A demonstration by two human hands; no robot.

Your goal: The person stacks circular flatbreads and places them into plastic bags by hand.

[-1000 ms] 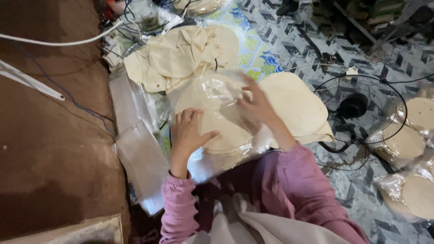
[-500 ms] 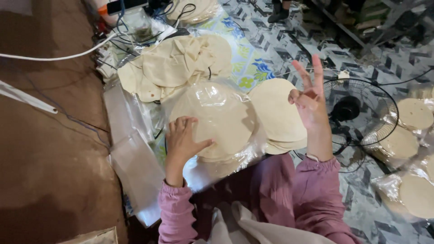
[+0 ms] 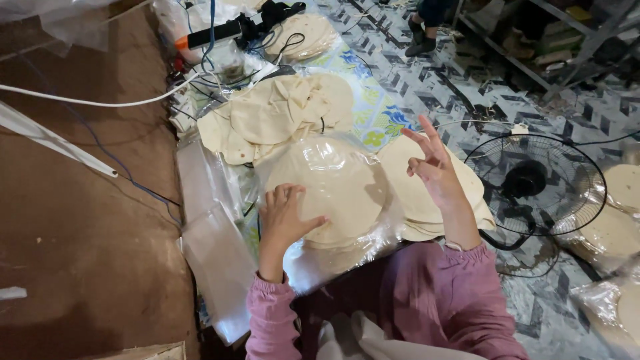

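My left hand (image 3: 285, 219) rests flat, fingers spread, on the left edge of a clear plastic bag (image 3: 337, 193) that holds a stack of round pale flatbreads. My right hand (image 3: 433, 167) is raised in the air above a bare stack of flatbreads (image 3: 413, 193) to the right of the bag. Its fingers are apart, with thumb and forefinger close together, and I see nothing held in it. Both sleeves are pink.
A loose heap of flatbreads (image 3: 273, 117) lies behind the bag. Empty clear bags (image 3: 213, 240) are piled at the left beside a brown surface (image 3: 80, 220). A floor fan (image 3: 533, 183) lies at the right, bagged flatbreads (image 3: 620, 213) beyond it. Cables and a power strip (image 3: 220, 30) sit far back.
My right hand lifted off the bagged stack and moved up and to the right, fingers spreading. My left hand stayed pressed on the bag.
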